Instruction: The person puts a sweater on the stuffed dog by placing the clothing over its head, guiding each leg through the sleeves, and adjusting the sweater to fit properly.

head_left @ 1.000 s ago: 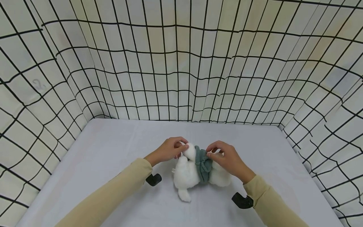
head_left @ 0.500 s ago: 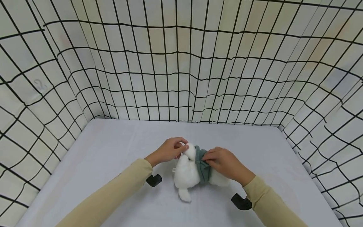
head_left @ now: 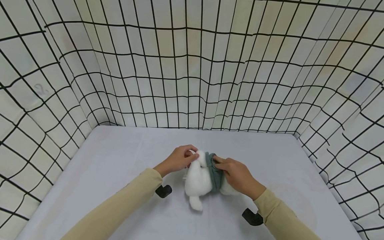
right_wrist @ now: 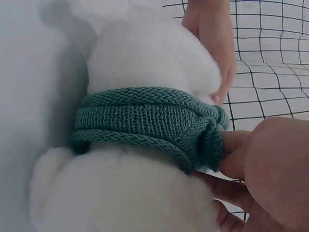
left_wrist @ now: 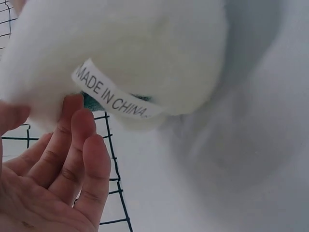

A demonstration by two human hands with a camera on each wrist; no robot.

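A white plush toy (head_left: 196,183) lies on its side on the white tabletop, wearing a green knitted sweater (head_left: 216,178) around its middle. My left hand (head_left: 179,158) pinches a white part of the toy at its far left end, thumb and fingers on either side. In the left wrist view, a printed cloth label (left_wrist: 116,96) sticks out from the fur near those fingertips. My right hand (head_left: 240,175) pinches the sweater's far edge between thumb and fingers; the right wrist view shows the knit (right_wrist: 140,121) bunched there. That hand hides some of the toy's right end.
White walls with a black grid (head_left: 186,55) enclose the table (head_left: 126,143) at the back and both sides. Black wrist-worn pieces (head_left: 163,191) hang below both sleeves, close over the tabletop.
My right hand has moved left from the toy's right end onto the sweater and gathered its far edge. The toy's lower part shifts slightly. My left hand keeps its hold.
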